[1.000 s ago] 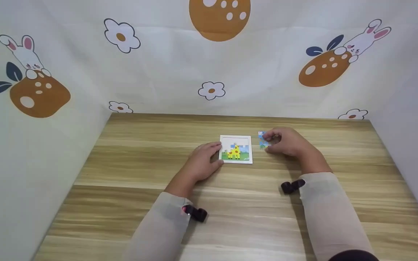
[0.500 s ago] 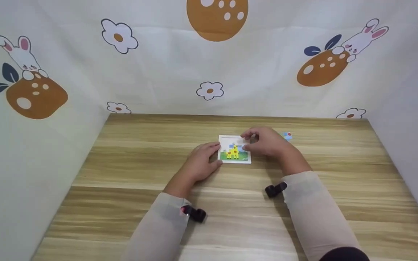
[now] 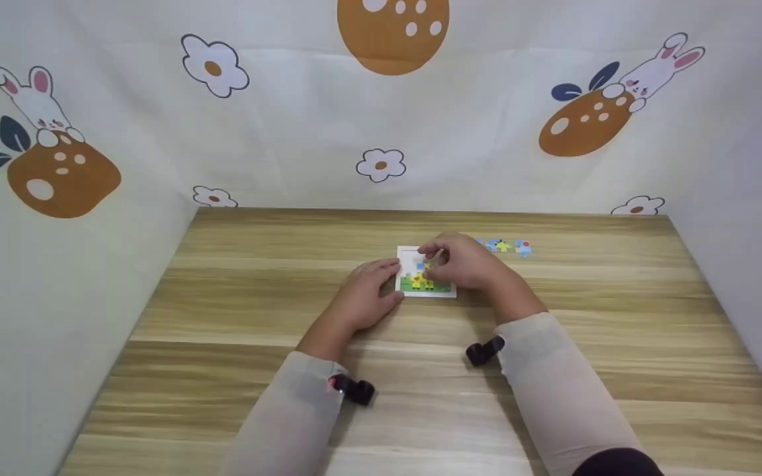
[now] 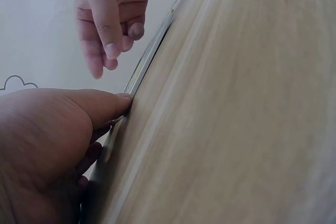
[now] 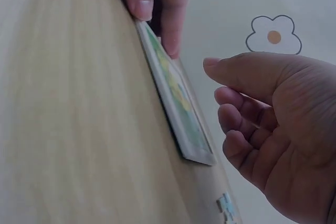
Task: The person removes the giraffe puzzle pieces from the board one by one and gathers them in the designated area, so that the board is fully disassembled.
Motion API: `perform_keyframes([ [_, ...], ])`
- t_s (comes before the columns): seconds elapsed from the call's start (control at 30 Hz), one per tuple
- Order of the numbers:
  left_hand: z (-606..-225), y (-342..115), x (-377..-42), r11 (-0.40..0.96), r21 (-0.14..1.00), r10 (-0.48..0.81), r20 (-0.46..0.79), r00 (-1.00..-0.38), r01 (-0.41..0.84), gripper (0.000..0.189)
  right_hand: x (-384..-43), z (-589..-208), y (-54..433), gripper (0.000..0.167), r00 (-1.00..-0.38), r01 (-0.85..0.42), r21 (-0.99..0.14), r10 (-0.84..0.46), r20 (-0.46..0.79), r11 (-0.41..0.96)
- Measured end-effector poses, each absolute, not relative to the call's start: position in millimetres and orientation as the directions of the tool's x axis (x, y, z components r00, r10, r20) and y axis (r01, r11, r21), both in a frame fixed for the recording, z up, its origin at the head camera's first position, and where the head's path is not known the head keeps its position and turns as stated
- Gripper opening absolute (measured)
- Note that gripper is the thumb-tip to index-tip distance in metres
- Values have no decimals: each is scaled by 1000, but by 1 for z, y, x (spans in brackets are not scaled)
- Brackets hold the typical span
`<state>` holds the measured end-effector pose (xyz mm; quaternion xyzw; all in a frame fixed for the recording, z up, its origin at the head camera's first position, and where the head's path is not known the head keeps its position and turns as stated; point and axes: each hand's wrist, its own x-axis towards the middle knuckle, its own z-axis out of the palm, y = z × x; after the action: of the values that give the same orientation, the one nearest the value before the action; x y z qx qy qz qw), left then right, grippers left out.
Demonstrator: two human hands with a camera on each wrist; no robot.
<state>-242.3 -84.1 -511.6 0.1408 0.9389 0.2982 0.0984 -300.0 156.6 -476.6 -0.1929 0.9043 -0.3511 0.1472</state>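
A small square jigsaw puzzle in a white frame lies on the wooden table, showing a yellow giraffe on green grass. Its upper left part is white, without picture pieces. My left hand holds the frame at its left side, thumb at the near corner and fingers along the edge. Over the right half of the puzzle hovers my right hand, thumb and index finger bent toward each other above the picture. I cannot tell whether a piece sits between them. In the right wrist view the right hand's other fingers are curled.
Several loose puzzle pieces, blue with yellow and red bits, lie in a row right of the puzzle, partly behind the right hand. A patterned cloth wall rises at the table's back edge. Both sleeves carry a black wrist camera.
My right hand has moved left from the loose pieces to above the puzzle, uncovering several pieces. The left hand stays at the frame.
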Motion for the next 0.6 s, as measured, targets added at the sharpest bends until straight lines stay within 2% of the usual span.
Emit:
perform_keyframes([
  [0.27, -511, -84, -242, 784, 582, 329, -100, -939, 213, 62, -303, -488, 156, 51, -873, -217, -678, -450, -187, 703],
  [0.6, -510, -83, -242, 793, 577, 315, -114, -942, 195, 62, -302, -488, 151, 52, -873, -171, -662, -423, -241, 730],
])
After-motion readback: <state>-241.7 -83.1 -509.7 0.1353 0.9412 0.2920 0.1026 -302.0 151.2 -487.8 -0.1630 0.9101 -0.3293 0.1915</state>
